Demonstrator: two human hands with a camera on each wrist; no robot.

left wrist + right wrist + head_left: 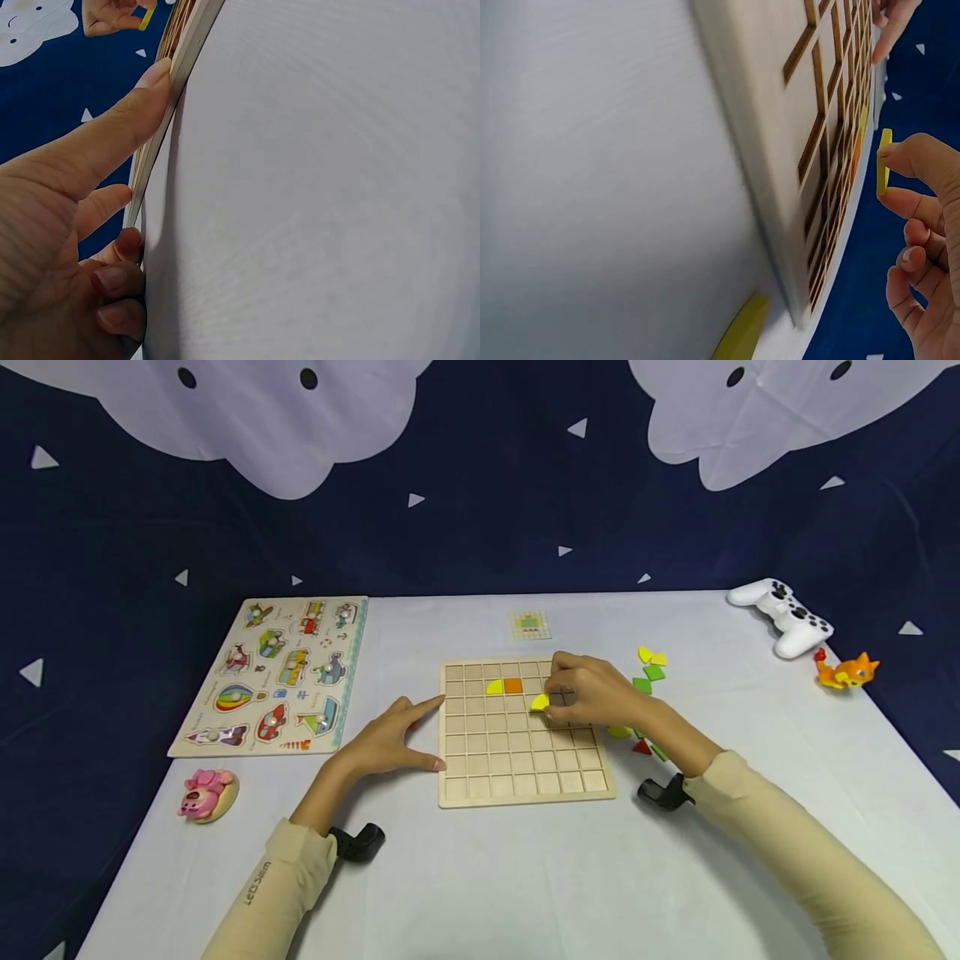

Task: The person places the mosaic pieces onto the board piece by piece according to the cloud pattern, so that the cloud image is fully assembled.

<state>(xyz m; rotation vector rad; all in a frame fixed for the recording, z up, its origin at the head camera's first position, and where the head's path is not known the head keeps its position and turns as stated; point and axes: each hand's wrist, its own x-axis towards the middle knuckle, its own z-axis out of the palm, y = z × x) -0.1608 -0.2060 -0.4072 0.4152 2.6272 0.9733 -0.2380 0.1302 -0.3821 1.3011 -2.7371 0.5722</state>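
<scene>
Far left on the white tabletop (pixel 480 877): pink plush toy (pixel 206 793) near the front corner, vehicle peg puzzle (pixel 277 675) lying flat behind it, untouched. Moving in: left hand (pixel 390 745) flat on the cloth, fingers straight and spread, fingertips (pixel 154 75) pressed against the left edge of the wooden grid board (pixel 521 731). Bracing it, by the look of things, so the board does not slide. No curl around anything there, just an open press.

On the board itself: a yellow quarter-round (pixel 493 687) and an orange square (pixel 513 686) seated side by side in the second row, most other cells bare wood. Small pattern card (pixel 531 625) lying beyond the board's far edge, well apart from both hands.

Next, right hand (pixel 592 693) over the upper right part of the grid, thumb and forefinger pinching a yellow piece (pixel 540 702). From the right wrist view, held thin edge between the fingertips (pixel 900 154), just off the board's face rather than down in a cell. A light pinch, likely for turning it to match a square.

Further right: loose pile of spare pieces (pixel 649 670), yellow and green, with a red one nearer the forearm, all within easy reach. At the far corner, white game controller (pixel 783 617) and orange toy animal (pixel 846 672), out of play.
</scene>
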